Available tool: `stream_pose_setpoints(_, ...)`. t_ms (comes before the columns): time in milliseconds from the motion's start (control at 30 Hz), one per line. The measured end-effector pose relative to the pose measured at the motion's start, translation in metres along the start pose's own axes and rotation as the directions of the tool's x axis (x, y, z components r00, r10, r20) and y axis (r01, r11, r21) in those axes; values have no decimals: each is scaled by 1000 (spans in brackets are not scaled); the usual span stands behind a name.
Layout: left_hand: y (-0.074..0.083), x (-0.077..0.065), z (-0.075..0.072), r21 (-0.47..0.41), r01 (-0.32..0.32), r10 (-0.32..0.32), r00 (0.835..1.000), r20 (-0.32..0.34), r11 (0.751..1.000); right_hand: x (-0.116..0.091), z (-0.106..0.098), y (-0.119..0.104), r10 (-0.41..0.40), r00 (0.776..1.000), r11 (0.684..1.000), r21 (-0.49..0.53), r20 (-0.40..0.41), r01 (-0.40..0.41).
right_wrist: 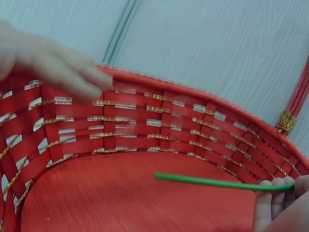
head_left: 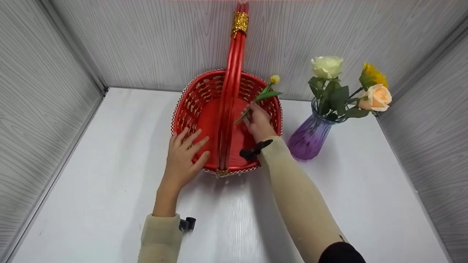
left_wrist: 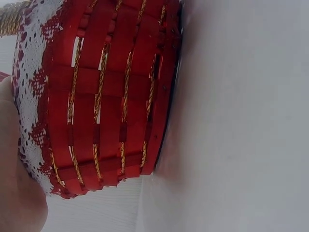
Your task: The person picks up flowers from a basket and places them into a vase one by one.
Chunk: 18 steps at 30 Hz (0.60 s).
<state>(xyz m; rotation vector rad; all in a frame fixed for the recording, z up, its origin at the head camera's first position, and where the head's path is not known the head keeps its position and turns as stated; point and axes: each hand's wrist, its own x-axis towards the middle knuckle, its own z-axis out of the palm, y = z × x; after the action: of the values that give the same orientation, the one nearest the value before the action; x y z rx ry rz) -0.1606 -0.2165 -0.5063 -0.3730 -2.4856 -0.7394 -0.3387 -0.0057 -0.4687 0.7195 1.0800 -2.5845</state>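
A red woven basket with a tall arched handle stands on the white table. Inside its right half, my right hand pinches the green stem of a yellow tulip. The bloom points up and away over the basket's far right rim. In the right wrist view the bare stem end juts out from the fingers above the basket floor. My left hand is at the basket's near left rim, fingers spread and reaching over it. In the left wrist view, part of that hand lies by the lace trim.
Right of the basket is a purple-blue glass vase holding a white rose, a peach rose and a yellow flower. Grey wood-grain panels border the table at the back and both sides.
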Motion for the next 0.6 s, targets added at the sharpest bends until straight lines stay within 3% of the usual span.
stream_pose_setpoints(233, 0, 1, 2, 5, 2, -2, 1000, 16, 1000, -9, -1, -4, 46, 999, 999, -22, 22, -45)
stream_pose_setpoints(600, -1, -1, 2, 1, 26, -26, 999, 20, 1000, -16, -8, -15, 28, 996, 999, -45, 88, -24)
